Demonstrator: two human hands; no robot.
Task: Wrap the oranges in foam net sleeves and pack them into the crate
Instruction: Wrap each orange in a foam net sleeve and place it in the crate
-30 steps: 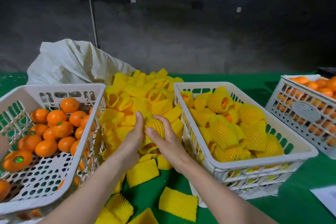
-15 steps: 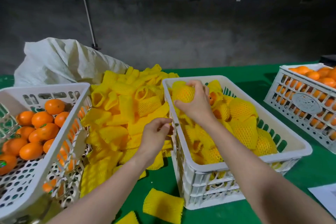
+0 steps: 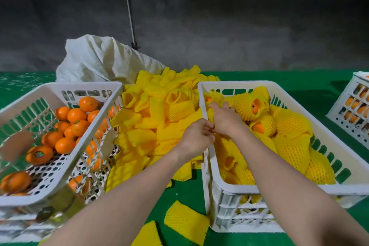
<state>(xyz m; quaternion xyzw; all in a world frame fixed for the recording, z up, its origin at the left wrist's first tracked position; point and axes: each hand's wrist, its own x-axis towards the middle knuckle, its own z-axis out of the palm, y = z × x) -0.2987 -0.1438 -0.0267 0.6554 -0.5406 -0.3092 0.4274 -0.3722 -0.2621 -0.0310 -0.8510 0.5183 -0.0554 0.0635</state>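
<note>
Oranges (image 3: 75,115): likely firm, round, bruisable; cup whole. Bare ones well left of left grip (image 3: 196,138), curled at crate (image 3: 239,83) rim, hold unclear. Right grip (image 3: 225,118) atop sleeved fruit (image 3: 291,124) inside; hold unclear.

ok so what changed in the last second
The right hand carried the wrapped orange from over the sleeve pile into the crate and has lowered to its left side; whether it has let go is hidden. The left hand released the orange and moved to the crate's left rim. Basket of bare oranges and pile stayed put.
</note>
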